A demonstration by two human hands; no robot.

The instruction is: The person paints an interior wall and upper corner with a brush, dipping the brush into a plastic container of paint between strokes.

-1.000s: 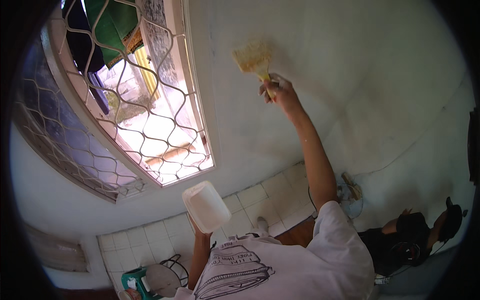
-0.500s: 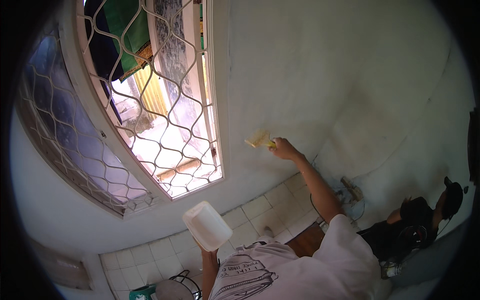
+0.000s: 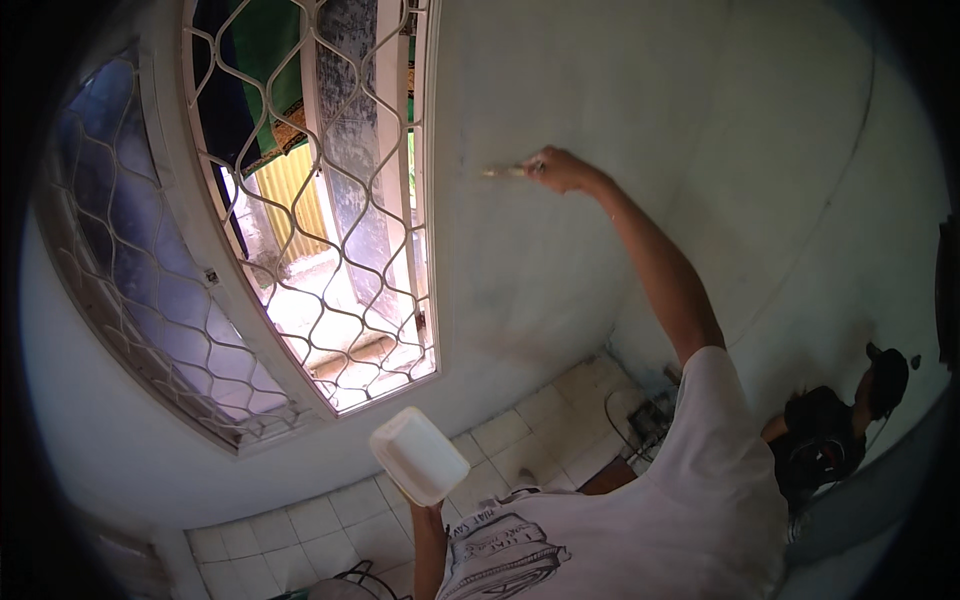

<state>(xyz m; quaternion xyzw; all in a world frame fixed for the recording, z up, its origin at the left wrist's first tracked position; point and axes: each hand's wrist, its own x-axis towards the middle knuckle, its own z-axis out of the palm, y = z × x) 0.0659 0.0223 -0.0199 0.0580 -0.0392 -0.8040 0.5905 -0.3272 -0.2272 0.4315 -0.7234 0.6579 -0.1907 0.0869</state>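
Observation:
My right hand (image 3: 560,170) is raised toward the pale wall (image 3: 570,80), its fingers wrapped round the handle of a paintbrush (image 3: 500,172). The brush points left at the wall strip beside the window; whether the bristles touch it I cannot tell. Lower down, my left hand (image 3: 427,512) holds up a white rectangular plastic tub (image 3: 420,455) from beneath. The tub is tilted, and most of the fingers under it are hidden.
On the left is a window with a wavy metal grille (image 3: 340,230). Another person in black with a cap (image 3: 825,440) is at the right. Equipment with a cable (image 3: 650,425) sits on the tiled floor (image 3: 300,530) by the wall corner. A dark rounded item (image 3: 345,588) is at the bottom.
My right hand has moved up and slightly left along the wall with the paintbrush, which now looks narrower. The tub in my left hand has barely shifted. The view has tilted slightly.

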